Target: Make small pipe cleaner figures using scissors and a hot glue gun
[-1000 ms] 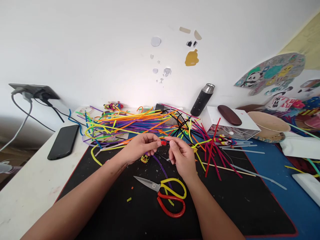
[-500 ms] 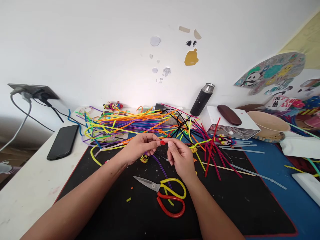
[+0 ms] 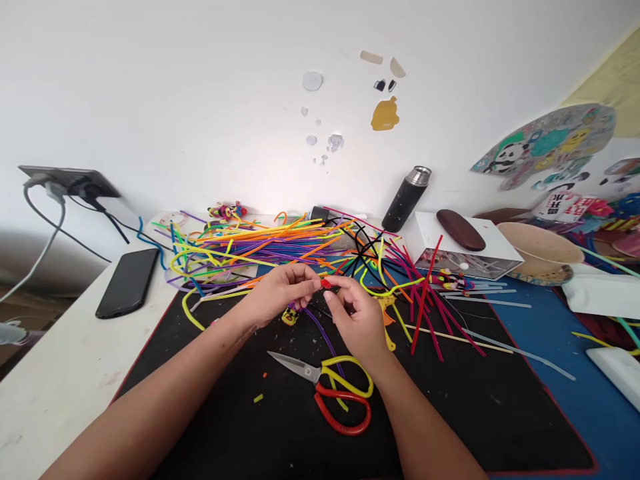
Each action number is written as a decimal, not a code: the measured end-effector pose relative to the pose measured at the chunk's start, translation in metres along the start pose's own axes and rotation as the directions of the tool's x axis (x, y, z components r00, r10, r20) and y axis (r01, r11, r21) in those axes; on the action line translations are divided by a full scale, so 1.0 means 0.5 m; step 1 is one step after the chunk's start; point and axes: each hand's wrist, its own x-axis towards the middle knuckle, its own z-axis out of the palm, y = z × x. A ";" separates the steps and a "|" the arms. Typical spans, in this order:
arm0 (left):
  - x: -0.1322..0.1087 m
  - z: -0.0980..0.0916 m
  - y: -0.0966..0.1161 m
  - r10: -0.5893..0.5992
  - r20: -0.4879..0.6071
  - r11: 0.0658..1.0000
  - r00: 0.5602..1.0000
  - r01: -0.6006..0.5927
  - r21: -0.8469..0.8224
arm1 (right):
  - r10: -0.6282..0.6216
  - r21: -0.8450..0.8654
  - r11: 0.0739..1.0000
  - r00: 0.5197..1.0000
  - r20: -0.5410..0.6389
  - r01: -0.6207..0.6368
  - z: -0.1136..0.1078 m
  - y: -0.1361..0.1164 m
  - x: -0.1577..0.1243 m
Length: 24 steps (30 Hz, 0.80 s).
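Observation:
My left hand and my right hand meet over a black mat, both pinching a small red piece between thumb and fingertips. A little yellow figure lies on the mat just under my left hand. Behind the hands spreads a heap of colourful plastic cords, with red cords fanned out to the right. Scissors with yellow and red handles lie on the mat in front of my hands.
A black phone lies at the left on the white table. At the back stand a dark flask, a white box with a brown case on it, and a beige bowl. Cables hang at the far left.
My right hand has slid a little left and closed in on the red piece; its fingers have curled tighter. My left hand has barely moved.

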 end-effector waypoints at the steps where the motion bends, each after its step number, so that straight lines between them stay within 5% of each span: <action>1: 0.000 0.001 -0.001 -0.003 0.003 1.000 1.000 0.003 0.000 | -0.010 -0.014 1.000 1.000 -0.007 0.010 0.000 0.000 0.000; 24: 0.004 0.007 -0.013 -0.013 0.013 1.000 1.000 0.013 -0.014 | -0.105 -0.178 0.980 0.993 -0.055 0.093 0.002 0.008 -0.001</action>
